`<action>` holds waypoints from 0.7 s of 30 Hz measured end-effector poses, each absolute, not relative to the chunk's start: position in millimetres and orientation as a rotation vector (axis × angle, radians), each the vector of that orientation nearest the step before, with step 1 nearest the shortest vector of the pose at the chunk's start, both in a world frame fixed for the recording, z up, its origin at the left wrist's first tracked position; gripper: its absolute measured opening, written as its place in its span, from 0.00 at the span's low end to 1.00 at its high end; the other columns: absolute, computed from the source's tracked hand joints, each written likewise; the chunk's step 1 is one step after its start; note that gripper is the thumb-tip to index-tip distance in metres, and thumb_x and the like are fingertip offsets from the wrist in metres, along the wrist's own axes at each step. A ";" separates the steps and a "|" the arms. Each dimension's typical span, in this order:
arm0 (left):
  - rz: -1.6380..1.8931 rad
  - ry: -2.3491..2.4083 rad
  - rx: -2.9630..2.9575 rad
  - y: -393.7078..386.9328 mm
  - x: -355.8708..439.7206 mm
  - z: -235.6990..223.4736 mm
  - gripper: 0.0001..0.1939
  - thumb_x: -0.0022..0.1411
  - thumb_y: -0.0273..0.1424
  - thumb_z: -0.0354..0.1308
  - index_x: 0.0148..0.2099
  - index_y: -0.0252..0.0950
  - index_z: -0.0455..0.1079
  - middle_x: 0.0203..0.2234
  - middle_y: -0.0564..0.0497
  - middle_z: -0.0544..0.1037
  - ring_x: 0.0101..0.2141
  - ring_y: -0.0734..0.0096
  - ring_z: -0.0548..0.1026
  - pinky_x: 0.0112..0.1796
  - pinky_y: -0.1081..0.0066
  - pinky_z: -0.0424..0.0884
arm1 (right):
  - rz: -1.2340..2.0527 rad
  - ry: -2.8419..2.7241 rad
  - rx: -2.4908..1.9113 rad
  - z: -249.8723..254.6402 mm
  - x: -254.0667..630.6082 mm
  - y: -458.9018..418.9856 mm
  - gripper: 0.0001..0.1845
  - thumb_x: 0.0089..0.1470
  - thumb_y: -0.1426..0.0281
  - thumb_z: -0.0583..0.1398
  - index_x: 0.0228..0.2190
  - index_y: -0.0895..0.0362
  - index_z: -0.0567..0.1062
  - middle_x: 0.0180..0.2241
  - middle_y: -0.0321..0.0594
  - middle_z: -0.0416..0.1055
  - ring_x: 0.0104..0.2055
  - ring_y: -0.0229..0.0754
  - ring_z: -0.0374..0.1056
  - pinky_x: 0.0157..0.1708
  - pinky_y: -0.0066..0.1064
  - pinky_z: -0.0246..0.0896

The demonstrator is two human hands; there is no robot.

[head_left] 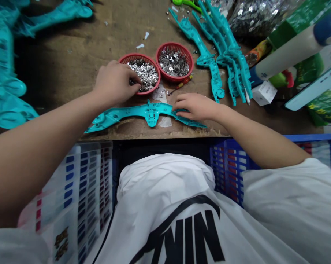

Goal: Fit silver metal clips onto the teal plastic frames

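Turquoise plastic frame (151,110) lies flat at the table (72,47) edge, right hand (195,106) on it, grip loosely open, resting without a clear hold. Left hand (116,82) curls into silver metal clips (146,75) in a red basket (138,57); grip's hold cannot be told. Second red basket (174,44) sits just beyond; more turquoise frames (217,55) lie farther right.

Upside-down black "NIK" lettering (189,236) and swoosh (179,214) on a white shirt (160,183).

White T-shirt (165,183) with bare arms

Its creased, loose fabric has a left sleeve (17,247) and right sleeve (286,205); a black swoosh (179,216) curves above thick black letters (187,238). Bare forearms run to the left hand (114,82) and right hand (195,106).
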State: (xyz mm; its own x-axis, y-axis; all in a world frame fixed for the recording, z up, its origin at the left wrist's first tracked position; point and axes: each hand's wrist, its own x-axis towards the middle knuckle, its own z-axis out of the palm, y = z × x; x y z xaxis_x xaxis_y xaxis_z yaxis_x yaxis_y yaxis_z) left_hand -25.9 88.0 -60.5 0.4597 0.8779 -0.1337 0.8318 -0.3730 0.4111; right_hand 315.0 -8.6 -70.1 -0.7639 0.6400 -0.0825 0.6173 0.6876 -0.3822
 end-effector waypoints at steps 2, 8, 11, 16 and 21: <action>0.089 1.464 2.292 84.1 -21.9 -54.7 0.21 0.83 0.39 0.63 0.63 0.34 0.92 0.68 0.32 0.90 0.72 0.30 0.75 0.77 0.31 0.69 | 0.612 -2.834 -1.055 -69.8 314.3 -8.8 0.19 0.81 0.66 0.65 0.60 0.57 0.93 0.55 0.54 0.87 0.51 0.56 0.80 0.48 0.42 0.66; 0.056 1.459 2.299 84.9 -22.9 -54.8 0.23 0.83 0.40 0.61 0.65 0.35 0.91 0.71 0.32 0.88 0.74 0.30 0.72 0.78 0.30 0.67 | 0.629 -2.840 -1.081 -67.1 313.0 -9.6 0.20 0.81 0.66 0.65 0.61 0.58 0.93 0.56 0.56 0.88 0.52 0.58 0.80 0.49 0.43 0.67; 0.115 1.430 2.300 88.2 -25.7 -62.0 0.21 0.83 0.42 0.63 0.62 0.34 0.91 0.69 0.32 0.88 0.73 0.30 0.72 0.78 0.31 0.65 | 0.638 -2.846 -1.080 -67.0 313.2 -9.3 0.20 0.81 0.65 0.64 0.61 0.58 0.93 0.57 0.56 0.88 0.53 0.58 0.81 0.50 0.43 0.68; 0.180 1.478 2.277 86.9 -22.1 -66.9 0.24 0.86 0.48 0.60 0.55 0.35 0.89 0.64 0.32 0.90 0.73 0.27 0.72 0.77 0.26 0.60 | 0.641 -2.841 -1.069 -65.4 312.4 -9.1 0.19 0.80 0.65 0.65 0.60 0.57 0.93 0.56 0.54 0.88 0.53 0.57 0.81 0.51 0.43 0.69; 0.226 1.511 2.238 85.0 -18.9 -69.7 0.22 0.85 0.48 0.61 0.52 0.35 0.87 0.64 0.31 0.90 0.73 0.28 0.71 0.77 0.27 0.59 | 0.647 -2.852 -1.093 -61.9 311.3 -11.2 0.19 0.81 0.65 0.64 0.59 0.57 0.93 0.56 0.54 0.88 0.53 0.56 0.81 0.51 0.43 0.70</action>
State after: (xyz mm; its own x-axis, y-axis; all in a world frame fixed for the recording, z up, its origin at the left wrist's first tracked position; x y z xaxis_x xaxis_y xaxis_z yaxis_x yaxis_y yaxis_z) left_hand -18.9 85.0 -69.7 0.3932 0.9138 -0.1015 0.8441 -0.3150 0.4340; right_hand 311.3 -11.2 -61.9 -0.7547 0.6435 -0.1276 0.6355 0.6690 -0.3855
